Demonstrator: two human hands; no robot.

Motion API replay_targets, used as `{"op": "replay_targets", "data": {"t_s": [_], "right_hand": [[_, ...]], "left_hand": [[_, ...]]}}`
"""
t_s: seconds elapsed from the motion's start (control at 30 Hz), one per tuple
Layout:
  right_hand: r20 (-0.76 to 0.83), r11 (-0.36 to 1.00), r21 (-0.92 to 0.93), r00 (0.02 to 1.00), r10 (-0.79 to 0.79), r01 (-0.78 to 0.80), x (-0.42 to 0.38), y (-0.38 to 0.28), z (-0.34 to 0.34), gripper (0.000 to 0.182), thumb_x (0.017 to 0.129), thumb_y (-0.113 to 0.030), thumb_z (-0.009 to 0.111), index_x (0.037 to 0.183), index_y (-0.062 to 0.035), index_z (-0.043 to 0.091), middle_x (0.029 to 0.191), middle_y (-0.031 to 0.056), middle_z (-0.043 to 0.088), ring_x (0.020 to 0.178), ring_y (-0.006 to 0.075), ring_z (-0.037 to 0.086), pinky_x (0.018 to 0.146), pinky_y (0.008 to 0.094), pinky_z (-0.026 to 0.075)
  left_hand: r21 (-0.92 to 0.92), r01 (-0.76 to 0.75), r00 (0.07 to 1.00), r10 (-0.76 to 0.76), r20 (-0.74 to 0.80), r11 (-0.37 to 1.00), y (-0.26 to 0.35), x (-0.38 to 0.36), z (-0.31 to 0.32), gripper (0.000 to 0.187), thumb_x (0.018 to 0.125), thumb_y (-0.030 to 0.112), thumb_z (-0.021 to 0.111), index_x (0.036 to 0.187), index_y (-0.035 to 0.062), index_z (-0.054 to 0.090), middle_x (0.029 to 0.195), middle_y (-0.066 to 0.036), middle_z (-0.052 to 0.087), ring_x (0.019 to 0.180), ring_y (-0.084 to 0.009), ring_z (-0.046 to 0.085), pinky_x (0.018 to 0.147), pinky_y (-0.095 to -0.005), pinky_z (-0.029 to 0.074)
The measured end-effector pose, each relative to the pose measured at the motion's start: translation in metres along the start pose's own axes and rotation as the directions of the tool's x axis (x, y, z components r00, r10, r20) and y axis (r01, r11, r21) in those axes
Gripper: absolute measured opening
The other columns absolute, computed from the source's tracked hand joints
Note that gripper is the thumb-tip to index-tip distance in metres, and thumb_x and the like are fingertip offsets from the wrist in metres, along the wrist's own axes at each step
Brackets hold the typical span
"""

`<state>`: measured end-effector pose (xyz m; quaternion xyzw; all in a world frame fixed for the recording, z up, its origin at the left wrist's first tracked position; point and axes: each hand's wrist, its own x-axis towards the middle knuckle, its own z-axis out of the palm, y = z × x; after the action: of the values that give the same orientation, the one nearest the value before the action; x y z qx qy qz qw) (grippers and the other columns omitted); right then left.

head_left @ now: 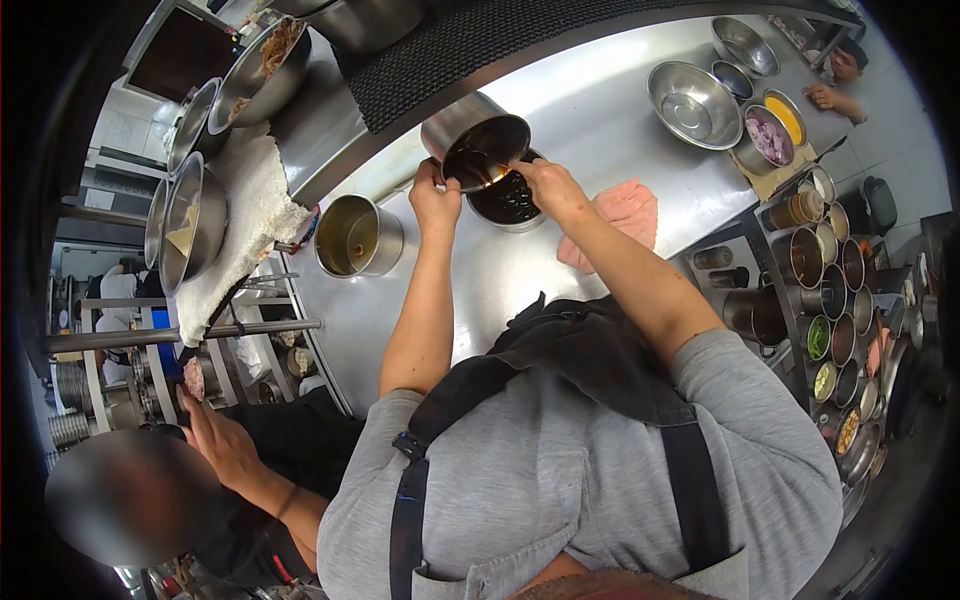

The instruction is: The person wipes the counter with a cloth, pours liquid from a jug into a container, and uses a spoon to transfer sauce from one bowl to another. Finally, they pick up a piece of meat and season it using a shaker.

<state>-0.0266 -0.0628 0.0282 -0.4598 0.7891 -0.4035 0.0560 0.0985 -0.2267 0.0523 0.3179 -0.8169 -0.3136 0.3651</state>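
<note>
A tall steel pot (pixel 468 118) is tipped with its mouth toward me, and dark brown liquid lies inside. My left hand (pixel 437 197) is closed on its left rim. At its right rim, my right hand (pixel 552 190) is closed with the fingertips over the edge; part of that grip is hidden. Right under the tipped mouth stands a second steel pot (pixel 530 226) holding dark, glossy liquid. Left of my left forearm is an upright steel pot (pixel 388 243) with a little yellowish residue. A pink cloth (pixel 628 215) lies beside my right forearm.
Steel bowls (pixel 685 105) and containers of chopped purple onion (pixel 765 138) and yellow liquid (pixel 784 118) stand at the far right. More bowls (pixel 193 225) sit on the left shelf. A co-worker's hand (pixel 222 440) is at lower left; another person (pixel 845 80) is at upper right.
</note>
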Motion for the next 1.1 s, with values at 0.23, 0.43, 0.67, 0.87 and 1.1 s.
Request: {"op": "replay_targets", "data": {"t_s": [0.23,0.43,0.67,0.87,1.1], "right_hand": [[0.042,0.994,-0.068,0.996,-0.078,0.080,-0.040,0.011,-0.057,0.044,0.076,0.008,0.050,0.113,-0.0096,0.066,0.084,0.0161,0.058,0.078,0.0354,0.061,0.072,0.0430,0.049],[-0.078,0.997,-0.048,0.994,-0.071,0.068,-0.032,0.001,-0.054,0.044,0.077,0.007,0.051,0.115,-0.0108,0.064,0.087,0.0159,0.057,0.076,0.0371,0.061,0.070,0.0450,0.050],[-0.092,0.990,-0.138,0.996,0.020,-0.032,0.007,-0.008,-0.001,0.043,0.078,0.006,0.052,0.117,-0.0091,0.061,0.093,0.0168,0.060,0.082,0.0369,0.062,0.073,0.0434,0.050],[-0.054,0.999,0.019,0.998,-0.037,0.038,-0.006,0.003,-0.013,0.037,0.079,0.004,0.054,0.113,-0.0092,0.064,0.093,0.0164,0.063,0.083,0.0348,0.061,0.076,0.0410,0.050],[0.076,0.993,-0.032,0.991,-0.108,0.111,-0.057,0.023,-0.066,0.038,0.082,0.004,0.051,0.114,-0.0102,0.064,0.085,0.0138,0.058,0.077,0.0319,0.060,0.070,0.0401,0.049]], "left_hand": [[0.001,0.006,0.999,-0.006,-0.036,1.000,-0.004,0.000,0.003,0.015,0.070,0.003,0.063,0.080,0.0003,0.052,0.067,-0.013,0.055,0.063,-0.0293,0.056,0.065,-0.0372,0.047],[-0.017,0.013,1.000,-0.014,-0.019,1.000,-0.004,-0.002,0.003,0.016,0.070,0.003,0.064,0.079,0.0005,0.051,0.066,-0.011,0.053,0.062,-0.0275,0.053,0.064,-0.0356,0.046],[-0.004,-0.023,1.000,0.023,0.005,1.000,-0.007,-0.008,0.006,0.016,0.070,0.003,0.064,0.080,0.0006,0.052,0.065,-0.010,0.052,0.062,-0.0251,0.052,0.065,-0.0339,0.046],[-0.043,0.034,0.999,-0.035,-0.009,0.999,-0.007,-0.006,0.006,0.017,0.070,0.004,0.065,0.080,0.0007,0.052,0.066,-0.010,0.052,0.062,-0.0250,0.052,0.064,-0.0339,0.046],[-0.067,0.021,0.999,-0.023,-0.037,0.998,-0.003,-0.004,0.010,0.017,0.069,0.004,0.065,0.079,0.0007,0.051,0.066,-0.010,0.052,0.061,-0.0250,0.052,0.063,-0.0345,0.045]]}}
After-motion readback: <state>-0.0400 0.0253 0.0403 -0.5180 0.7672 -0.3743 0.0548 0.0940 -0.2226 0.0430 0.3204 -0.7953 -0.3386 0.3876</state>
